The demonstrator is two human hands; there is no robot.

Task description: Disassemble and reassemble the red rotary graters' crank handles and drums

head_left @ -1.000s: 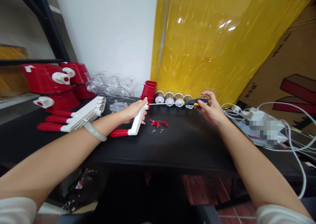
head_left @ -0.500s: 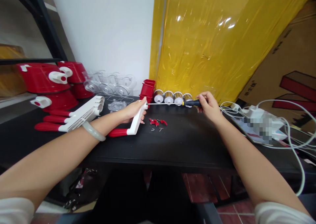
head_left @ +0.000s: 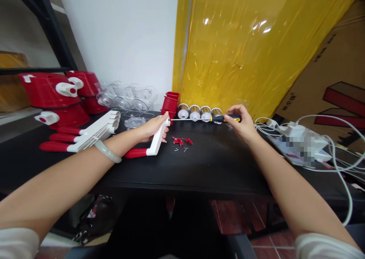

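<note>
My left hand (head_left: 152, 129) is wrapped round the top of a white crank handle (head_left: 156, 144), whose red grip points left just above the table. In my right hand (head_left: 243, 125) is a screwdriver (head_left: 219, 119) with a dark blue and yellow handle, held level between thumb and fingers. Its long shaft runs left, and the tip meets the end of the crank arm; a screw there is too small to make out. Below the shaft lie several small red parts (head_left: 179, 141) and a few loose screws (head_left: 186, 150).
Several more crank handles (head_left: 94, 131) lie at left, before stacked red housings (head_left: 57, 95). Clear plastic parts (head_left: 141, 99), a red hopper-like part (head_left: 170, 104) and several metal drums (head_left: 194, 112) line the back of the black table (head_left: 199, 175). White cables (head_left: 339, 171) trail at right.
My right hand has loosened and shifted its fingers on the screwdriver handle, baring more of the handle's yellow-marked end. The crank handle and my left hand stay in place.
</note>
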